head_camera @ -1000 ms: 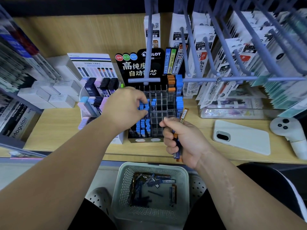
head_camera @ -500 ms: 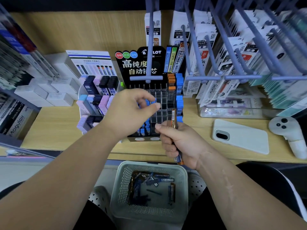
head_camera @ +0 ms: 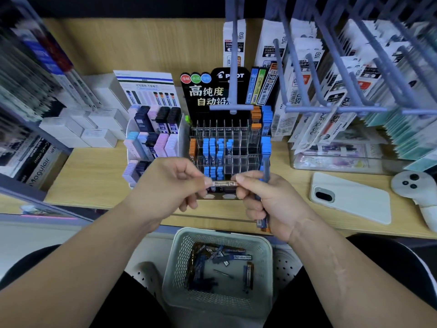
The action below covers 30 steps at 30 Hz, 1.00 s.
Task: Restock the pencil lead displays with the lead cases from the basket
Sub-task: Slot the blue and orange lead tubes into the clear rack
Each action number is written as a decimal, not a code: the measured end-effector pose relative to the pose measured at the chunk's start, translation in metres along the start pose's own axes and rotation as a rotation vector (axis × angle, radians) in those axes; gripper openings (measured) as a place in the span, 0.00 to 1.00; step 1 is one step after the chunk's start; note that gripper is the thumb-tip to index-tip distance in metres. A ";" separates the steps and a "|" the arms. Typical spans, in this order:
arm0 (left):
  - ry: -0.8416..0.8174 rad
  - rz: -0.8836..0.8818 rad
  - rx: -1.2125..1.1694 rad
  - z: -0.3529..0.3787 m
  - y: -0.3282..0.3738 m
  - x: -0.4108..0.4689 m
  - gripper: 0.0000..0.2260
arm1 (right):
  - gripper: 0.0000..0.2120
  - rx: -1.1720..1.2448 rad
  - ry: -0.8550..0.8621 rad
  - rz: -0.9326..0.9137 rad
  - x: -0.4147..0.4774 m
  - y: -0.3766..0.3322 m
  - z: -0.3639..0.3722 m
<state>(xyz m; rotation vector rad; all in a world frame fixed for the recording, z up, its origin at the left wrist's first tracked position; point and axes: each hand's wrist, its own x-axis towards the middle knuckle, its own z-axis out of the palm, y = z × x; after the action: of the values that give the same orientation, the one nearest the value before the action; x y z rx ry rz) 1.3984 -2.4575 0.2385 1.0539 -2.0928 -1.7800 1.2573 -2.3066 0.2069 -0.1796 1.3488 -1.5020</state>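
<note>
Both hands are up in front of the black lead display, which stands on the wooden shelf. Between them they hold a single lead case flat and sideways, just near of the display's front edge. The left hand pinches the case's left end between thumb and forefinger, with the other fingers curled under. The right hand nips the right end with thumb and fingertip, and its remaining fingers are wrapped round a small bundle of cases that stands nearly upright and pokes out above and below the fist. The display's clear grid is partly filled. Blue-capped cases fill the slots left of centre, orange-capped cases sit far right, and more blue ones run down the right edge. Down near the person's lap is the pale green basket, with loose lead cases lying jumbled on its bottom, mostly dark blue and a few orange. Just left of the black display is a white tiered display stocked with pastel and dark cases. Further left are stacked white boxes. To the right a white phone lies camera-side up on the shelf, and a pale controller lies beside it at the right edge. Packets of pen refills hang on blue pegs above the right half of the shelf, and one peg reaches out over the black display.
</note>
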 end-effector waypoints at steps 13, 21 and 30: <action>-0.200 0.091 0.237 0.001 -0.038 -0.021 0.21 | 0.02 -0.155 0.057 -0.044 -0.006 0.029 0.032; -0.206 0.195 0.256 -0.003 -0.057 -0.029 0.23 | 0.01 -0.118 0.066 0.003 0.003 0.038 0.047; 0.088 0.097 0.017 -0.022 -0.059 0.007 0.13 | 0.06 -0.104 0.107 0.006 0.014 0.030 0.042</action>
<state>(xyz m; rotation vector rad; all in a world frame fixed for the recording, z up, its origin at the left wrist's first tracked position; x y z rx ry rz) 1.4285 -2.4804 0.1874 0.9978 -2.0733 -1.6428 1.2975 -2.3374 0.1910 -0.1630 1.5134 -1.4545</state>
